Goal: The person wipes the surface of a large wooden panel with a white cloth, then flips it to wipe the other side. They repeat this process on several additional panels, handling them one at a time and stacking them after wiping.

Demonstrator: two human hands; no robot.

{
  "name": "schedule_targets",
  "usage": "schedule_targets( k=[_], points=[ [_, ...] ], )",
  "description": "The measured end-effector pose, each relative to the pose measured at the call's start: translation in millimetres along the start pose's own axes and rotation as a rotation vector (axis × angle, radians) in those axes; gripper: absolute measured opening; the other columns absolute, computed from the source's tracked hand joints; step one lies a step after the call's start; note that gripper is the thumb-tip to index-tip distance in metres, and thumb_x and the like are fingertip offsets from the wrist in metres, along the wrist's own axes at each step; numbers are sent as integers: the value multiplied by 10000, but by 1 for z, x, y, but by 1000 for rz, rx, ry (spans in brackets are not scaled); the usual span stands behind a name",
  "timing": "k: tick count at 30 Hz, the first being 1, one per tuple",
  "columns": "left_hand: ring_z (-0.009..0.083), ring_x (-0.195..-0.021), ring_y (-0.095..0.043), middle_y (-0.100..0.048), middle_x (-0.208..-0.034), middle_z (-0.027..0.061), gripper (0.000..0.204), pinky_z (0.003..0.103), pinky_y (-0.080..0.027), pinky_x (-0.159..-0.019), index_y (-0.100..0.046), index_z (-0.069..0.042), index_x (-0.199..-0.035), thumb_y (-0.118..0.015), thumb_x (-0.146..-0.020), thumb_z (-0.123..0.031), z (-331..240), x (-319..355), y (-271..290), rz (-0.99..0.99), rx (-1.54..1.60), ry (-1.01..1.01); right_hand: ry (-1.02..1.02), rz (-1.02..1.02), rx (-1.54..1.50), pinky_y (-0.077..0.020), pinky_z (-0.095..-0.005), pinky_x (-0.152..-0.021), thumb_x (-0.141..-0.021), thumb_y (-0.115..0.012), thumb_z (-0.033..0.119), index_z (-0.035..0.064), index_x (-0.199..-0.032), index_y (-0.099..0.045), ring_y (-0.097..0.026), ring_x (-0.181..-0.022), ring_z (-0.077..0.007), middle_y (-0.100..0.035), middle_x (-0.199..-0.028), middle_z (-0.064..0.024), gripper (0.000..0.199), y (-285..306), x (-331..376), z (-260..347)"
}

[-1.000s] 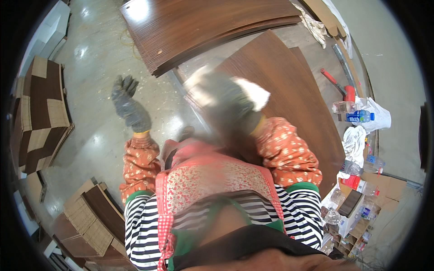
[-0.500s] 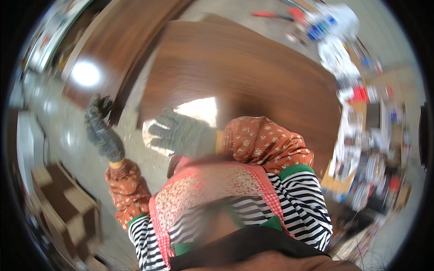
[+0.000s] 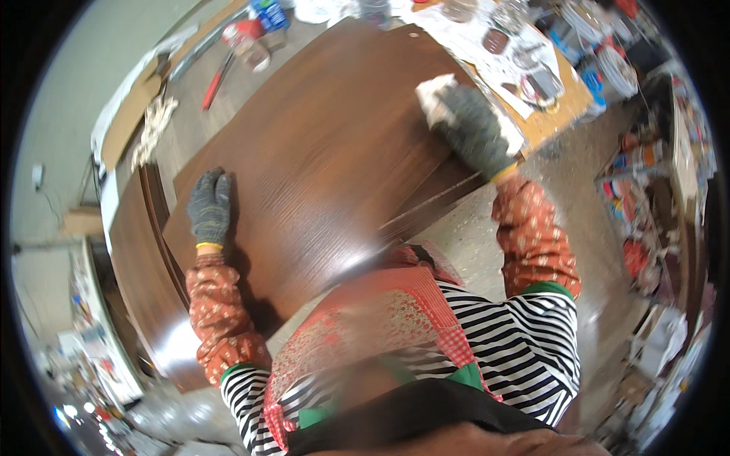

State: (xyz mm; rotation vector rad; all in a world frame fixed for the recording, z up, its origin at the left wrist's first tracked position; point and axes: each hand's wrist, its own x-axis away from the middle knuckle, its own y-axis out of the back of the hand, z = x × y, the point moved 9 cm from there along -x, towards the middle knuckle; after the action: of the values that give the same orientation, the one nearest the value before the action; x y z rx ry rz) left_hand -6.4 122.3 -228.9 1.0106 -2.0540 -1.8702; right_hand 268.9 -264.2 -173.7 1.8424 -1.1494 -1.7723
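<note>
A dark brown wood-grain board point(image 3: 319, 152) lies flat in front of me, on top of at least one similar board point(image 3: 430, 186). My left hand point(image 3: 209, 205), in a grey knit glove, rests on its left edge with the fingers stretched out along the surface. Toward the far right edge, my right hand point(image 3: 475, 125), in the same kind of glove, is closed around a white crumpled cloth point(image 3: 437, 99). The cloth touches the board; my fingertips are partly hidden by blur and by the cloth.
More brown boards point(image 3: 144, 266) lie to the left. A red-handled tool point(image 3: 218, 80) and a blue container point(image 3: 270, 14) sit beyond the board. White paper point(image 3: 525, 57) with small items covers a board at the far right. A cluttered shelf point(image 3: 688, 205) stands on the right.
My view has swung toward the right. My left hand has come onto the board's left edge. My right hand has moved from near my body to the far right, holding the cloth.
</note>
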Motion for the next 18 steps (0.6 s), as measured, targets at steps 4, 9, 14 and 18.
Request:
schedule_targets(
  k=[4, 9, 14, 18],
  points=[
    [369, -1271, -537, -601, -1346, 188, 500, 489, -376, -1106, -595, -90, -1336, -557, -976, -436, -33, -67, -42, -62, -185, -107, -1305, 382, -543, -408, -409, -1084, -962, -509, 563, 121, -1432, -531, -544, -1279, -356, -575, -1394, -192, 645, -49, 105, -135],
    [358, -1308, -521, -569, -1401, 194, 619, 491, -360, -1122, -530, -77, -1419, -446, -995, -520, -41, -127, -73, 107, -133, 58, -1088, -15, -479, -433, -431, -1058, -967, -552, 482, 134, -1434, -523, -585, -1202, -405, -632, -1278, -234, 583, 7, 86, -116],
    [380, -1232, -576, -616, -1333, 202, 661, 461, -428, -1059, -547, -40, -1392, -467, -972, -544, -77, -147, -80, 153, -102, 73, -255, 169, -13, -526, -417, -900, -930, -573, 198, 58, -1193, -603, -617, -1064, -342, -638, -1122, -172, 299, 7, 15, -29],
    [389, -1203, -572, -627, -1294, 187, 664, 484, -429, -1038, -569, -38, -1343, -509, -947, -568, -94, -140, -73, 127, -104, 68, -856, 214, -450, -501, -426, -908, -976, -538, 208, 40, -1191, -608, -642, -960, -384, -664, -1103, -159, 282, -17, 29, -105]
  ],
)
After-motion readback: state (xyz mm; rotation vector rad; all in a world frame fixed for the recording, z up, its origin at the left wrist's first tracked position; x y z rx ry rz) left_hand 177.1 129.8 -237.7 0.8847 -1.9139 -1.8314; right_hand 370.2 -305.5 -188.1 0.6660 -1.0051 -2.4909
